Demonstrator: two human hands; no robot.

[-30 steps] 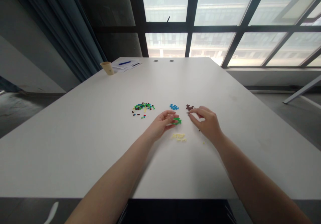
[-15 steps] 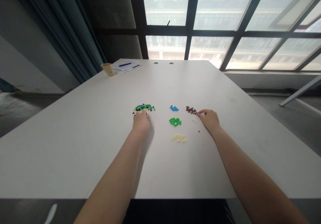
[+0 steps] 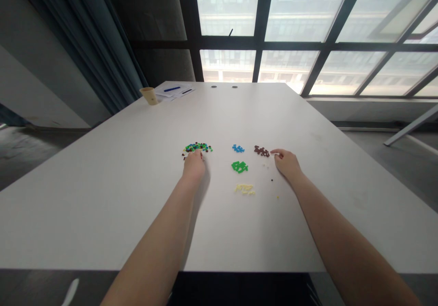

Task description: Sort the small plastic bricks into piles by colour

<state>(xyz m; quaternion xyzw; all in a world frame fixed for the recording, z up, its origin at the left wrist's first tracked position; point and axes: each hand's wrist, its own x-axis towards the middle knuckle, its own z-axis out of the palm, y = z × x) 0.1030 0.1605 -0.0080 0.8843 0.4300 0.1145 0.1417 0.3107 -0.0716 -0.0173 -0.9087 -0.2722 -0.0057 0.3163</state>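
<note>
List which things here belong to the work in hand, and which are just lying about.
Part of the work:
mixed-colour pile, at the left hand
brown pieces, beside the right hand
blue pieces
green pieces
pale yellow pieces
probably the small loose bits

Just lying about:
cup
papers
blue pen
slim dark item

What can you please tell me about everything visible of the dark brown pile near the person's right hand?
The dark brown pile is a loose cluster of many small pieces, apparently plastic, though single shapes and any studs are too small to make out. The pieces lie low on the white table, spread lengthwise toward the right hand, with pale gaps between some. It sits right of the blue pile. The hand's index fingertip is just beside its right end, seemingly not touching.
</note>
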